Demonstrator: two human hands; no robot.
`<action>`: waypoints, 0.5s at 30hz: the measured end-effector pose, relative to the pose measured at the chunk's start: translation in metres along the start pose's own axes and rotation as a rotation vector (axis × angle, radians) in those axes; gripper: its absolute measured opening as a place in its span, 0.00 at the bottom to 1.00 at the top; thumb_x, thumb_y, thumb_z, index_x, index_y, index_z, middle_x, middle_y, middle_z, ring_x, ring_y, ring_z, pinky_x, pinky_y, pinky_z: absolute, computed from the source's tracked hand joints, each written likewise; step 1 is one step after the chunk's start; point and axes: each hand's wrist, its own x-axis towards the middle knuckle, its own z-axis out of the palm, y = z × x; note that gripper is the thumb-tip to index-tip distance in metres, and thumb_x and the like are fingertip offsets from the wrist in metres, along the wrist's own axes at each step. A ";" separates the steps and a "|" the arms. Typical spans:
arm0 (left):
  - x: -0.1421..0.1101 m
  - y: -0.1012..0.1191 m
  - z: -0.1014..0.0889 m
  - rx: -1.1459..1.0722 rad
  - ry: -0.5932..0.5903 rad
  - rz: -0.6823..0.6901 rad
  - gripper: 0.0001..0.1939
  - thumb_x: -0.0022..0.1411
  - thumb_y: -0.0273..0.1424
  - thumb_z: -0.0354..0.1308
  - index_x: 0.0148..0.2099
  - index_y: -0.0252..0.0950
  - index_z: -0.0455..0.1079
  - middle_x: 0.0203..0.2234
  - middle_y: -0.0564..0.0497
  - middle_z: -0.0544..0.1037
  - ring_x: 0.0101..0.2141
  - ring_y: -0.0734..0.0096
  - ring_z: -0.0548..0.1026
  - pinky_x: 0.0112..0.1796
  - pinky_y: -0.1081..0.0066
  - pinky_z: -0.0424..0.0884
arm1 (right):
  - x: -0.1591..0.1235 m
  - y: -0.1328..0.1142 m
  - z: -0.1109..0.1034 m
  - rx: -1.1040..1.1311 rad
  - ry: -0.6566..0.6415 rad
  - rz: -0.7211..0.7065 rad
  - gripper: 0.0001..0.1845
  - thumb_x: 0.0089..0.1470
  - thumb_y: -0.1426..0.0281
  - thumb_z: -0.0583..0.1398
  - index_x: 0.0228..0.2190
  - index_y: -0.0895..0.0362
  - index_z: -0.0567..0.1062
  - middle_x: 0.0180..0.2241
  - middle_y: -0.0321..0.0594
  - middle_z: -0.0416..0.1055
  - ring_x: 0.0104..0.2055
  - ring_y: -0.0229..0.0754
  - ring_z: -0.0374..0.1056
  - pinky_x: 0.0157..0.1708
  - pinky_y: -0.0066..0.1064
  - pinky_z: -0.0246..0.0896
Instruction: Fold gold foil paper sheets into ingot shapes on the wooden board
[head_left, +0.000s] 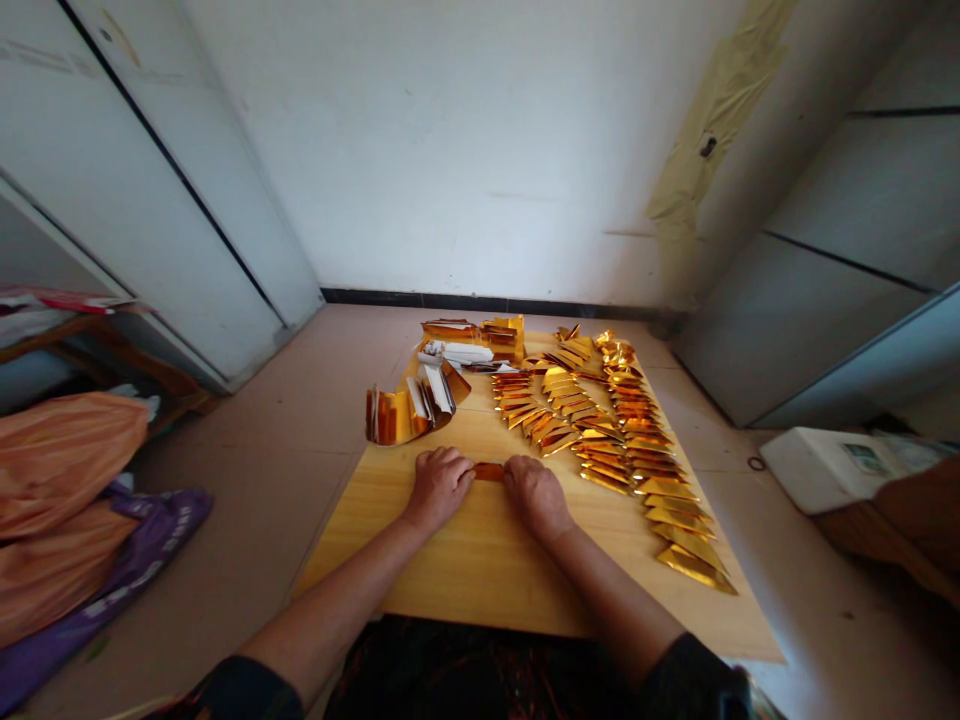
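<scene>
Between my two hands a narrow strip of folded gold foil paper (490,472) lies low over the wooden table. My left hand (441,484) is closed on its left end, and my right hand (536,494) is closed on its right end. Fingers hide both ends of the strip. To the right, rows of folded gold paper pieces (592,425) overlap each other along the table. Beyond my left hand stands a curved stack of gold and white paper sheets (409,408). Farther back are more gold sheets (502,335) and a white paper bundle (461,352).
The wooden table (480,585) stands on a tiled floor close to a white wall. On the left floor are an orange bag (67,500) and a purple bag (161,530). A white box (829,470) sits at the right, and grey cabinets flank both sides.
</scene>
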 end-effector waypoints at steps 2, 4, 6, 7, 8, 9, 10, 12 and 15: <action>-0.001 0.001 0.000 -0.016 0.012 -0.013 0.06 0.60 0.28 0.54 0.37 0.39 0.72 0.33 0.51 0.76 0.38 0.64 0.69 0.41 0.62 0.56 | 0.000 -0.001 0.001 -0.030 0.024 -0.007 0.10 0.62 0.73 0.51 0.33 0.57 0.71 0.34 0.42 0.71 0.38 0.41 0.66 0.35 0.28 0.56; -0.001 0.002 0.000 -0.038 0.022 -0.023 0.08 0.59 0.27 0.54 0.40 0.40 0.71 0.34 0.51 0.76 0.39 0.64 0.70 0.42 0.62 0.56 | -0.001 -0.002 0.001 -0.058 0.039 -0.008 0.11 0.62 0.72 0.51 0.33 0.57 0.72 0.34 0.43 0.71 0.39 0.41 0.65 0.37 0.28 0.57; -0.001 0.004 0.000 -0.058 0.033 -0.035 0.11 0.59 0.26 0.54 0.44 0.41 0.70 0.35 0.51 0.77 0.39 0.64 0.70 0.42 0.62 0.56 | 0.000 -0.003 0.000 -0.083 0.033 -0.002 0.10 0.62 0.72 0.51 0.33 0.58 0.72 0.35 0.44 0.71 0.40 0.42 0.65 0.37 0.29 0.58; 0.000 0.004 0.000 -0.064 0.038 -0.041 0.12 0.58 0.26 0.54 0.45 0.42 0.70 0.35 0.51 0.77 0.38 0.64 0.70 0.42 0.62 0.56 | 0.000 -0.004 0.000 -0.093 0.024 0.003 0.09 0.61 0.72 0.52 0.33 0.58 0.72 0.36 0.44 0.71 0.40 0.42 0.65 0.37 0.29 0.59; 0.000 0.005 0.000 -0.068 0.042 -0.047 0.13 0.58 0.25 0.54 0.46 0.42 0.70 0.35 0.52 0.77 0.38 0.64 0.71 0.42 0.62 0.56 | 0.000 -0.005 0.000 -0.104 0.013 0.011 0.09 0.61 0.71 0.52 0.34 0.58 0.72 0.36 0.44 0.71 0.40 0.42 0.66 0.37 0.29 0.59; 0.000 0.005 0.000 -0.069 0.047 -0.053 0.14 0.58 0.25 0.54 0.46 0.42 0.70 0.35 0.52 0.77 0.37 0.65 0.71 0.41 0.62 0.56 | 0.001 -0.005 0.000 -0.114 0.006 0.021 0.09 0.61 0.71 0.52 0.34 0.58 0.72 0.35 0.45 0.71 0.39 0.43 0.66 0.36 0.30 0.59; 0.000 0.005 0.000 -0.069 0.049 -0.058 0.14 0.58 0.25 0.54 0.46 0.42 0.69 0.34 0.52 0.77 0.37 0.65 0.71 0.41 0.62 0.56 | 0.001 -0.006 0.001 -0.123 0.004 0.030 0.09 0.61 0.72 0.52 0.34 0.59 0.71 0.35 0.45 0.71 0.38 0.43 0.67 0.35 0.30 0.60; 0.001 0.005 0.000 -0.067 0.049 -0.063 0.14 0.58 0.25 0.55 0.46 0.42 0.69 0.33 0.52 0.77 0.37 0.65 0.71 0.41 0.63 0.57 | 0.002 -0.007 0.002 -0.139 0.013 0.045 0.09 0.61 0.72 0.51 0.34 0.59 0.70 0.34 0.46 0.71 0.37 0.42 0.68 0.33 0.29 0.59; 0.001 0.005 0.001 -0.060 0.044 -0.068 0.13 0.57 0.25 0.55 0.46 0.41 0.70 0.33 0.52 0.77 0.37 0.65 0.71 0.41 0.63 0.56 | 0.003 -0.007 0.003 -0.151 0.011 0.064 0.06 0.60 0.74 0.52 0.35 0.58 0.69 0.33 0.44 0.71 0.36 0.41 0.68 0.31 0.28 0.59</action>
